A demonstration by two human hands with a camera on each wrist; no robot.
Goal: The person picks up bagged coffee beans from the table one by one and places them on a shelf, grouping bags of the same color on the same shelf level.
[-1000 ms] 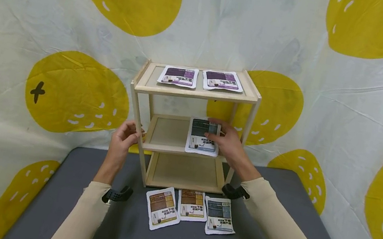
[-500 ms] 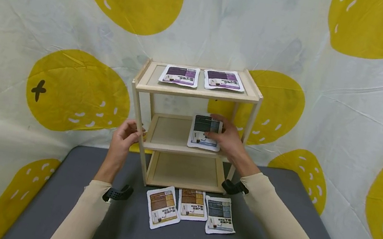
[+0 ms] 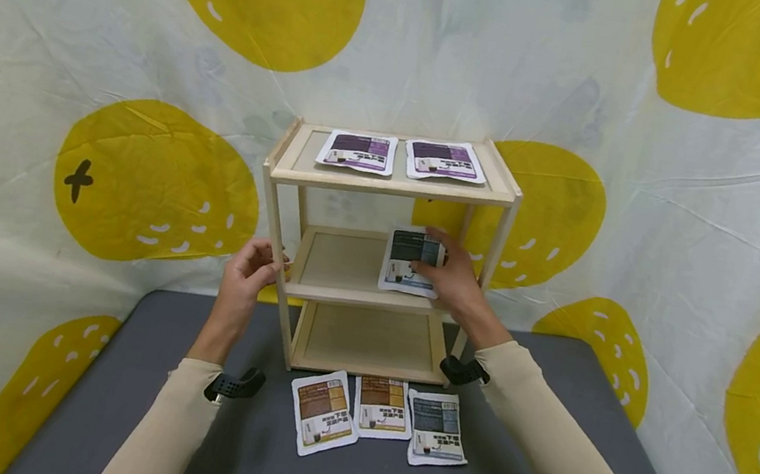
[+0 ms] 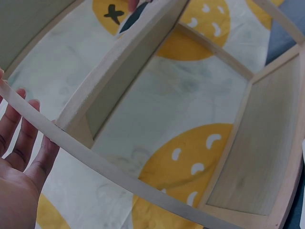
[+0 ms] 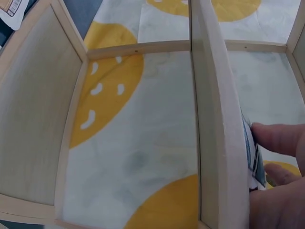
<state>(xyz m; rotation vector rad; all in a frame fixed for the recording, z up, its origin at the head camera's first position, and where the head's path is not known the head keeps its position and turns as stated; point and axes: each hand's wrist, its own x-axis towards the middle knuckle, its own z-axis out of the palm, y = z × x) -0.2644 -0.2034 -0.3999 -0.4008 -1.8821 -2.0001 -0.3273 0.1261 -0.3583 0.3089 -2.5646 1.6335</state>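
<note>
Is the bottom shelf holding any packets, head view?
No: the bottom shelf lies bare, while three packets lie on the table in front of the rack.

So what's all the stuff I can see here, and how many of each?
rack: 1, pale wood, three shelves, at the table's back edge
purple packets: 2, side by side on the top shelf
teal packet: 1, on the middle shelf, right side
brown packets: 2, flat on the table before the rack
blue packet: 1, right of the brown ones
table: 1, dark grey
cloth: 1, white with yellow faces, behind
left hand: touches the rack's left front post
right hand: holds the teal packet
</note>
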